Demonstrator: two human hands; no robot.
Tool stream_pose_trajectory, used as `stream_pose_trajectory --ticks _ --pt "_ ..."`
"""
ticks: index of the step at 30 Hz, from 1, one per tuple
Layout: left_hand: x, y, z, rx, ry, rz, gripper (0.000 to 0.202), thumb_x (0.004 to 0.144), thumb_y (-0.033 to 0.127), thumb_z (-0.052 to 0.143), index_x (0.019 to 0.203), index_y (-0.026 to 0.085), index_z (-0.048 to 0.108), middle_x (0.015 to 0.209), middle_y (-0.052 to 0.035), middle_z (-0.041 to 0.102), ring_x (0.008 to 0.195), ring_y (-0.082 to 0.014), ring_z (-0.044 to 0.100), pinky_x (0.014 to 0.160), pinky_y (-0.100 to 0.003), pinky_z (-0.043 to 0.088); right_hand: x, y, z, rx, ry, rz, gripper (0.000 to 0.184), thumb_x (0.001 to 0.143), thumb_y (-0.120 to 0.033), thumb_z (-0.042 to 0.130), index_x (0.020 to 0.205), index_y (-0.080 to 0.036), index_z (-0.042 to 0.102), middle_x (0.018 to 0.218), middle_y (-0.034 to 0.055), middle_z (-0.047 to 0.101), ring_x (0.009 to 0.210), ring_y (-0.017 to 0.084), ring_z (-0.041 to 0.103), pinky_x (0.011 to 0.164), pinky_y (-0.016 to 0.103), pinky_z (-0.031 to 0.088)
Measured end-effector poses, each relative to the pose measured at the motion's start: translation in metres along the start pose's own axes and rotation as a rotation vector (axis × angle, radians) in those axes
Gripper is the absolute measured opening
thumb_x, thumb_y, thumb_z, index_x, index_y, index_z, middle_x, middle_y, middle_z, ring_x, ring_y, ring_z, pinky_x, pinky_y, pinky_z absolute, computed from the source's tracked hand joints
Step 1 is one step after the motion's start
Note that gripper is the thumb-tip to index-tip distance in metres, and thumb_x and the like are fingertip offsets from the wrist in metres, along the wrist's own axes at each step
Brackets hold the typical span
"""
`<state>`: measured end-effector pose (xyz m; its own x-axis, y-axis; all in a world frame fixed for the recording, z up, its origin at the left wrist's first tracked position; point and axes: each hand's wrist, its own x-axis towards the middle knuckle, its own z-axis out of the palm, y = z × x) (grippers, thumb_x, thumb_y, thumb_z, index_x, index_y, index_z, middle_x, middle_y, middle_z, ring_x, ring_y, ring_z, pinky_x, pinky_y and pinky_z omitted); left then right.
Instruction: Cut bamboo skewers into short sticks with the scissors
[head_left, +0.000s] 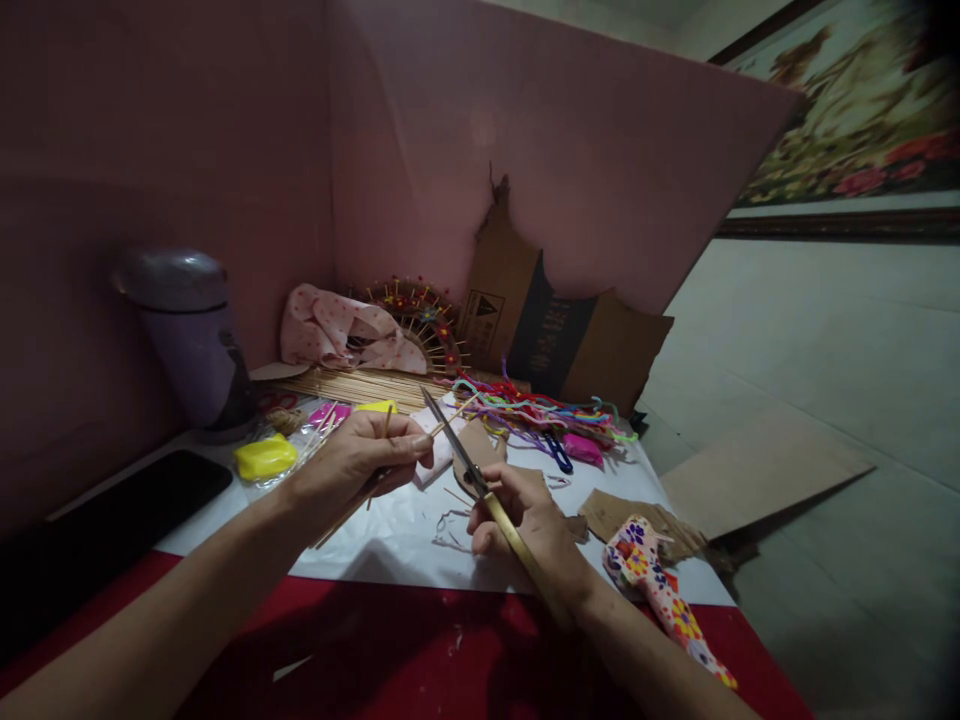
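Note:
My left hand (375, 455) is closed in a pinch on thin bamboo sticks (330, 533), which poke out above and below the fingers. One stick points right, towards the blades of a pair of scissors (459, 447); whether they touch it I cannot tell. My right hand (529, 515) is wrapped around the scissors, whose gold-coloured handle (517, 543) runs down along the palm. The blades point up and left, just right of my left fingertips. Beneath the hands lie a cut piece of cardboard (469, 445) and thin scraps on a white sheet (382, 560).
At the back stand a torn cardboard piece (514, 310) and a stick-and-bead fan shape (442, 325). Colourful pipe cleaners (540, 405) lie before them. A purple tumbler (191, 350), black phone (180, 485) and yellow packet (266, 457) are left; a flowered cloth object (660, 585) is right.

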<state>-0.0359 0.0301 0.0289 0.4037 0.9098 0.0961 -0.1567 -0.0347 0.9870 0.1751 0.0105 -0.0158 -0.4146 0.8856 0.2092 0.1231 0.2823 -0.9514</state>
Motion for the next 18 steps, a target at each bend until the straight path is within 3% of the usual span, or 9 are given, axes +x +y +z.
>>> stream_pose_trajectory --ticks 9,18 --pt "0.001 0.004 0.002 -0.013 0.069 0.032 0.024 0.072 0.03 0.064 0.057 0.012 0.058 0.04 0.005 0.039 0.035 -0.0025 0.026 0.037 -0.018 0.013 -0.004 -0.008 0.006 -0.262 0.059 0.053 0.041 0.065 -0.038 0.075 0.096 -0.021 0.054 0.068 -0.0032 0.059 0.063 0.014 0.056 0.058 0.024 0.042" --pt "0.003 0.002 -0.002 -0.045 0.216 0.036 0.023 0.071 0.028 0.066 0.057 0.013 0.057 0.041 0.0055 0.037 0.037 -0.0036 0.026 0.036 -0.017 0.015 0.001 0.004 0.006 -0.112 0.177 0.058 0.041 0.066 -0.043 0.074 0.093 -0.02 0.053 0.066 -0.005 0.052 0.059 0.011 0.049 0.055 0.022 0.038"
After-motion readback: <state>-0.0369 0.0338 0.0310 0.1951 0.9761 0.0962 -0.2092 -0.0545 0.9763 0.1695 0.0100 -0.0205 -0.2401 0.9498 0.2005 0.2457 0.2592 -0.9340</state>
